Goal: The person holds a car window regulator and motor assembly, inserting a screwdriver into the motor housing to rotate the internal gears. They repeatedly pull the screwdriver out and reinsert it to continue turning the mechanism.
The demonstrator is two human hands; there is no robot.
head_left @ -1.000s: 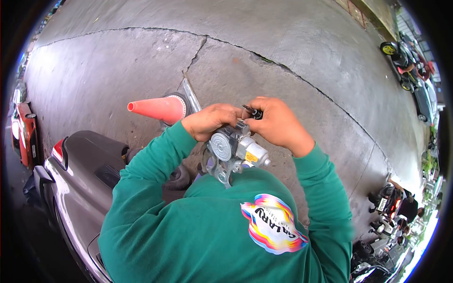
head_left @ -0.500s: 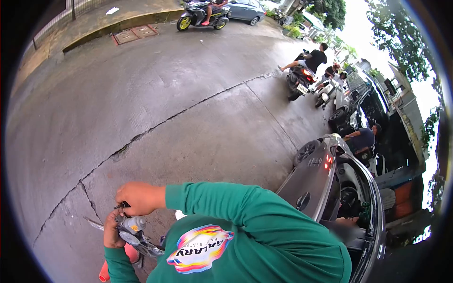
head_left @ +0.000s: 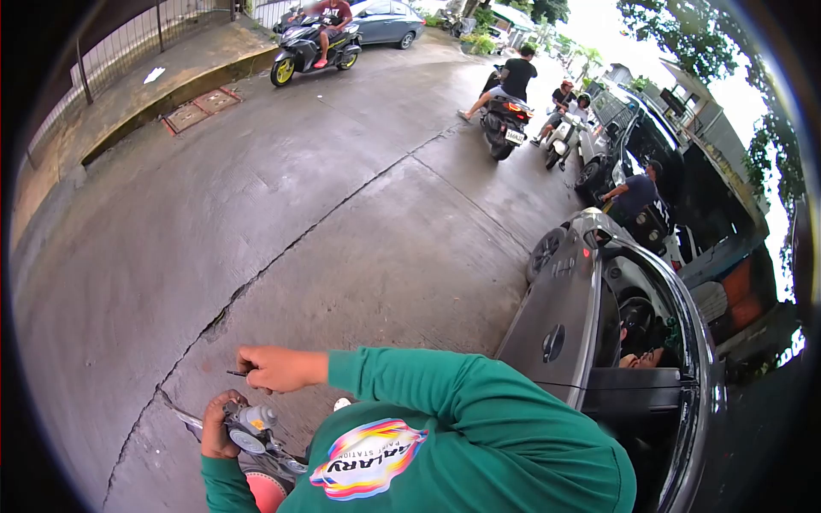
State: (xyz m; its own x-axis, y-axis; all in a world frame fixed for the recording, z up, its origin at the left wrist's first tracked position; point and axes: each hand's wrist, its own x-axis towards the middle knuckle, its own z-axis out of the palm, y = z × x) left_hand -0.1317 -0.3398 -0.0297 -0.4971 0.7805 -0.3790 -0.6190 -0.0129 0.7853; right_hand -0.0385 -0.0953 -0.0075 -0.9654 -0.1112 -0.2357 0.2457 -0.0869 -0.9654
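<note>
Far on the left I see a fence and a raised sidewalk beside the gray road. A long crack runs across the road toward me.

Down near me on the left, my left hand is wrapped around a small metal motor. My fingers curl tight over its far side. The motor is silver, with a round part on the front and a thin metal strip sticking out to the left. Just under it is an orange cone, and I can only see a bit of it.

A little above the motor, my right hand is closed like a loose fist. It pinches a thin dark tool that pokes out to the left. The tool is near the motor but not touching it. My green sleeve goes off to the right.

Far away, in the middle, someone rides a motorbike with a yellow wheel. Another person sits on a dark motorbike.

On the right is a gray car with its door open. A person bends over beside it.
</note>
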